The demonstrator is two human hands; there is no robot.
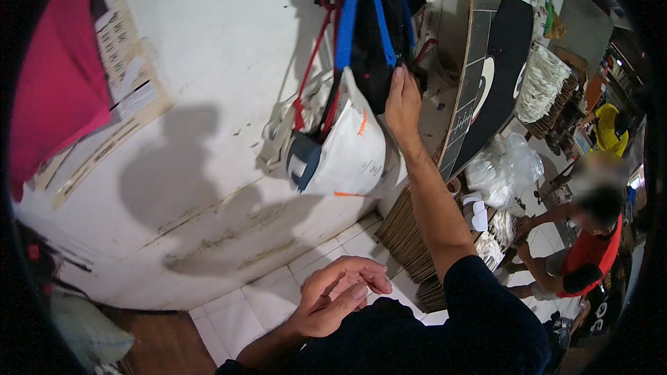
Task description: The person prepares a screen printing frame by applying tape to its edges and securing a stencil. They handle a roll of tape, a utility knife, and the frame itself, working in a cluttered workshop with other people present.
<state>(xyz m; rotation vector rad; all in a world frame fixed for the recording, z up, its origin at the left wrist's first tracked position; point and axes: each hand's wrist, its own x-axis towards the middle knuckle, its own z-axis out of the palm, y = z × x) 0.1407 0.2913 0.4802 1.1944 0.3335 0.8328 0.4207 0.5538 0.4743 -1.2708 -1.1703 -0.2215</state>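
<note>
My right hand (pixel 403 104) is raised at the wall, its fingers stretched upward against the side of a hanging black bag (pixel 375 76). The fingertips meet the lower end of a blue strap (pixel 382 14); part of the hand's inner side is hidden. Below the black bag hangs a white bag (pixel 354 146) with orange print and a dark blue patch. A red cord (pixel 313 55) runs down beside it. Lower down, in front of my body, my left hand (pixel 340 292) is loosely curled, thumb and fingers apart, with nothing visible in it.
Stacks of brown sheets (pixel 410 236) stand on the tiled floor (pixel 257 312) beside my right arm. A black board (pixel 486 76) with painted eyes leans behind it. Clear plastic bags (pixel 507 167) lie farther right, near a person in a red shirt (pixel 590 253). Pink cloth (pixel 59 76) hangs at left.
</note>
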